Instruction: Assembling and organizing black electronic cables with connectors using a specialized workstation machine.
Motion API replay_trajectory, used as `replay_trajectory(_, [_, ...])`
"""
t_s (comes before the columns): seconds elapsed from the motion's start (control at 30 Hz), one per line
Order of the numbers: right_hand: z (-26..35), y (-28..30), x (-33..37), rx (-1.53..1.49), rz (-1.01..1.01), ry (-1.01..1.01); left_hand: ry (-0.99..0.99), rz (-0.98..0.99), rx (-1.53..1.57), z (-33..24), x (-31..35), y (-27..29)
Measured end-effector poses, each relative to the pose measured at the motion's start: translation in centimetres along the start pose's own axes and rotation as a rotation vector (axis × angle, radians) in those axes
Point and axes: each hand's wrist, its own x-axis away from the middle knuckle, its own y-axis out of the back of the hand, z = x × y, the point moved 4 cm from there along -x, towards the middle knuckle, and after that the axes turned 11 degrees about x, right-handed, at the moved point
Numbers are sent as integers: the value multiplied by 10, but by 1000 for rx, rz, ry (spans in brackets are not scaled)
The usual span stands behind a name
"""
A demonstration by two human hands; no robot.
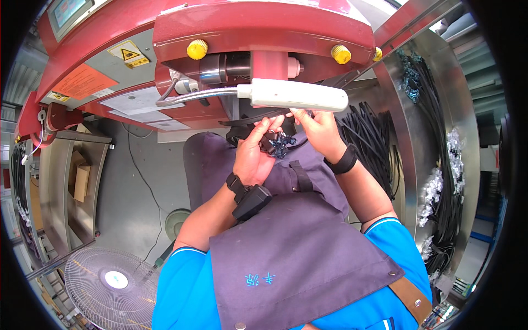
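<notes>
Both my hands are together over my lap, just below the white lamp head of a red machine. My left hand (255, 153) is closed around the end of a black strap, which is wrapped in crinkled dark blue plastic film (281, 145). Part of the black strap (256, 117) stretches leftward past my left fingertips. Opposite it, my right hand (319, 134) pinches at the same strap, thumb and fingers close to the left fingertips. The lamp partly covers the right fingertips, so the exact grip there is hidden.
Above is the red machine (264, 30) with yellow knobs, a pink roller (269, 65) and the white lamp (300, 94). To the right, black straps (369, 132) hang in a bundle beside a metal trough (400, 118) holding film-wrapped straps. A fan (88, 275) stands lower left, a metal rack (60, 187) left.
</notes>
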Motion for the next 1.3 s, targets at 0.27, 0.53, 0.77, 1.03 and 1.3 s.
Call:
replay_trajectory(0.27, [5, -2, -9, -65, 72, -126, -36, 15, 22, 0, -7, 8])
replay_trajectory(0.53, [6, -1, -13, -24, 25, -67, -28, -1, 39, 1, -10, 5])
replay_trajectory(0.77, [-2, 5, -8, -49, -40, -64, -21, 12, 46, 4, -10, -7])
replay_trajectory(1.03, [-12, -2, -2, -138, -41, -62, -15, 17, 28, 0, -7, 0])
replay_trajectory(1.3, [-20, -4, -7, -141, -32, -136, -33, 0, 67, -2, -10, 1])
